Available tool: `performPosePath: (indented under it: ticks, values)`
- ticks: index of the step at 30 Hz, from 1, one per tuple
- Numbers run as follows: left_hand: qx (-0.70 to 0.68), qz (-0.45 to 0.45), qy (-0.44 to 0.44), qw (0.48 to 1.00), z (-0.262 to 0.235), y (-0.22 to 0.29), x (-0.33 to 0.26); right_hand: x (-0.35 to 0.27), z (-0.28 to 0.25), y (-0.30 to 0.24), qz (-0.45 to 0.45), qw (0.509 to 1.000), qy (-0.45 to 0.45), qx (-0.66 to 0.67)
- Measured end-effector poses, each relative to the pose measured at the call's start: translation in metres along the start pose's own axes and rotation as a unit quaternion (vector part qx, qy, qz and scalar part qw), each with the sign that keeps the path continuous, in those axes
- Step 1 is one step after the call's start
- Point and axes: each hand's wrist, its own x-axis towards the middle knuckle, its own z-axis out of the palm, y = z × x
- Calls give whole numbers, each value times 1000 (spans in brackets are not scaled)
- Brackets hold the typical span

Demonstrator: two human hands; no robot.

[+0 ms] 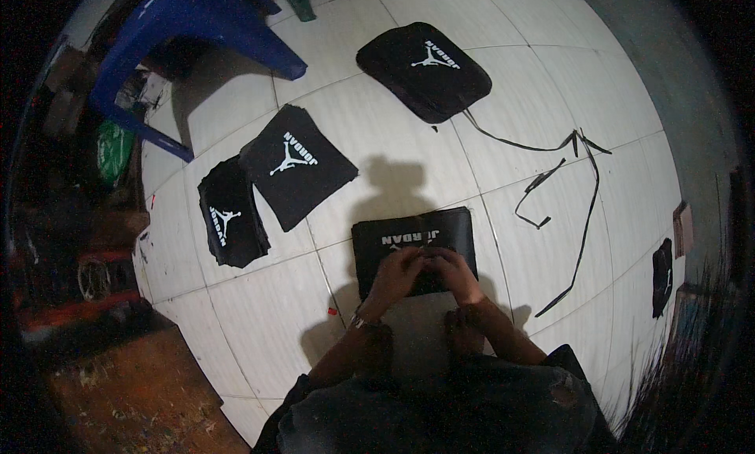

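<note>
A black panel of fabric-like material (370, 261) with a pale print lies on the tiled floor in front of my knees. Over its middle, my left hand (399, 270) and my right hand (454, 272) meet, fingertips close together. The fingers of both are bent in a pinch; whatever is between them is too small or hidden to make out. Part of the print is covered by my fingers.
Two black printed stacks (299, 171) (232, 218) lie left of centre, edges touching. Another black stack (425, 73) sits farther off. Thin black strips (586, 242) trail over the floor on the right. A blue plastic chair (204, 22) stands far left, a stained brown board (141, 391) near left.
</note>
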Motion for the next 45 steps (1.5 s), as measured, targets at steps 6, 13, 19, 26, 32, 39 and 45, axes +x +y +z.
performPosePath:
  ticks: [6,13,19,26,32,39,45]
  values:
    - [233,195,-9,953,-6,-14,-6,2,-3,-41,42,997,-60,-27]
    - [125,17,185,974,-24,-41,-37,-37,-45,-65,-18,955,184,-233]
    - [111,-118,130,978,-39,-39,-80,10,-119,-54,-114,881,274,-369]
    - [-110,-68,76,989,-12,-5,-5,147,-265,-44,-81,756,272,-589]
    - [-174,66,30,982,31,21,69,89,-336,-42,-136,797,457,-372]
    - [-60,76,43,994,56,-5,45,-44,-242,34,-60,808,375,-451]
    - [-185,35,-174,967,72,5,-12,-71,-39,-86,-71,939,325,-82]
